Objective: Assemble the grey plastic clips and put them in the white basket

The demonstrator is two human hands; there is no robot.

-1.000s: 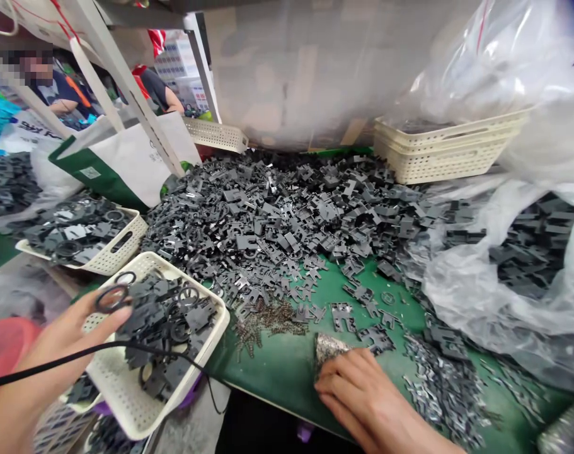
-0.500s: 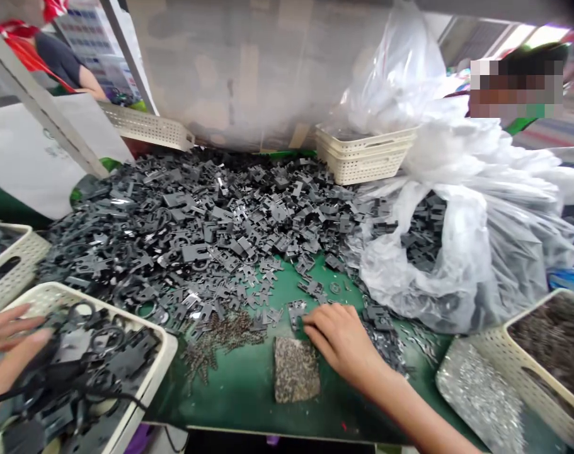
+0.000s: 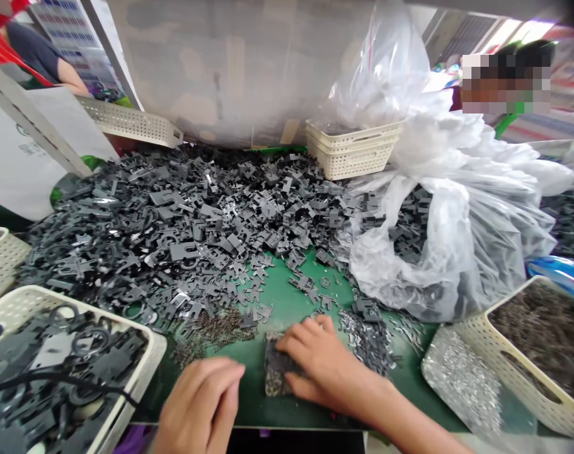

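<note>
My right hand (image 3: 322, 359) lies over a speckled grey pad (image 3: 273, 381), which looks like an abrasive sheet, with fingers on its right part. A dark patch covers the pad's upper area, partly hidden by the hand. My left hand (image 3: 199, 400) is just left of the pad above the green mat (image 3: 287, 290), fingers curled, palm hidden. A heap of flat black stamped parts (image 3: 196, 217) spreads behind both hands. A small pile of brown bits (image 3: 218, 331) lies close to the left hand.
A cream basket (image 3: 147, 343) of black parts and rings sits lower left. At right are a basket of dark bits (image 3: 513, 372), a silver tray (image 3: 461, 384) and a plastic bag of black parts (image 3: 438, 271). Stacked baskets (image 3: 353, 157) stand behind. A co-worker (image 3: 36, 57) sits far left.
My left hand has left the basket and moved right to beside the pad. My right hand has moved left from the mat onto the pad, whose top now looks darker.
</note>
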